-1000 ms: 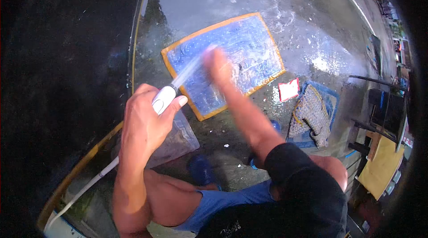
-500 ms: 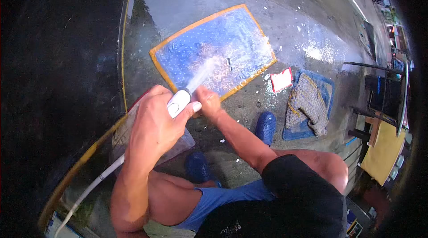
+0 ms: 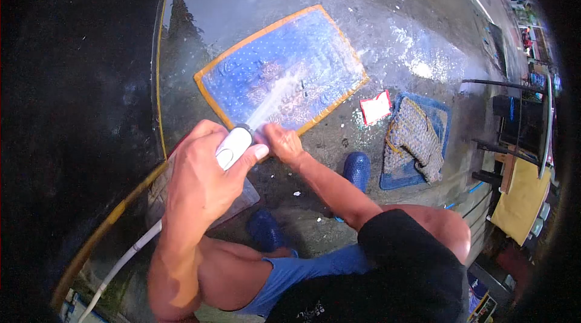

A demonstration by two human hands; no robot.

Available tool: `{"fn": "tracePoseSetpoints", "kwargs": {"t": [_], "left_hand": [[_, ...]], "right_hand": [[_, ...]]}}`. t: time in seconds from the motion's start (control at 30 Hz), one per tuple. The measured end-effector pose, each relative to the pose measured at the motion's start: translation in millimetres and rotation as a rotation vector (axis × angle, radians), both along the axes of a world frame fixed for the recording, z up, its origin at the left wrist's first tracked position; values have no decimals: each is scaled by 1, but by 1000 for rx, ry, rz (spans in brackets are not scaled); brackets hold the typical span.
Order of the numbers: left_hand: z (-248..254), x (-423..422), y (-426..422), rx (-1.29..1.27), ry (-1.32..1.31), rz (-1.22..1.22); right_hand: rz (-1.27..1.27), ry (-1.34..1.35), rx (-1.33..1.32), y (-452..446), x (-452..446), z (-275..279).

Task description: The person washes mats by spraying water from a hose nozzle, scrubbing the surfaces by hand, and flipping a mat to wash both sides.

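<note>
My left hand [image 3: 203, 163] is wrapped round a white spray nozzle [image 3: 235, 146], its thumb along the side. A jet of water leaves the nozzle and hits the middle of a wet blue mat [image 3: 242, 69] with white dots and an orange border. The mat lies on the wet floor, a brownish pattern at its centre. My right hand [image 3: 283, 143] is closed at the mat's near corner, just right of the nozzle. The corner itself is hidden by my hands. A pale hose [image 3: 124, 259] runs past my left forearm.
A red-and-white packet [image 3: 376, 107] lies on the floor to the right. Beside it, a grey knitted mat [image 3: 414, 141] is bunched on a blue mat [image 3: 446, 114]. A dark panel [image 3: 85, 69] stands left; a metal-framed rack [image 3: 514, 141] is at the far right.
The water jet keeps hitting the mat's middle. The whole view has shifted slightly, so the mat and nozzle sit a little further left; both hands keep their holds.
</note>
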State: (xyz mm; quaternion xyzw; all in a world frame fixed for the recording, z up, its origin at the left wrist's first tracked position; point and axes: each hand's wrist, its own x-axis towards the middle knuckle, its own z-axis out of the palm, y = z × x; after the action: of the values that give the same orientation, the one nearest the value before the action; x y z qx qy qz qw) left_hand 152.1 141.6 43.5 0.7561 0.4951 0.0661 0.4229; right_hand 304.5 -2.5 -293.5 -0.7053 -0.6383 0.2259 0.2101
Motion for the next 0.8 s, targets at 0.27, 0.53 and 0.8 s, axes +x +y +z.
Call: {"fn": "tracePoseSetpoints", "kwargs": {"t": [0.27,0.53,0.8], "left_hand": [[1,-10,1,-20,40,12],[-3,-6,6,-32,71,7],[-6,-38,10,8,94,101]], "right_hand": [[-700,-234,-14,59,191,17],[68,82,-153,18,-14,-11],[-288,-129,51,63,60,14]]}}
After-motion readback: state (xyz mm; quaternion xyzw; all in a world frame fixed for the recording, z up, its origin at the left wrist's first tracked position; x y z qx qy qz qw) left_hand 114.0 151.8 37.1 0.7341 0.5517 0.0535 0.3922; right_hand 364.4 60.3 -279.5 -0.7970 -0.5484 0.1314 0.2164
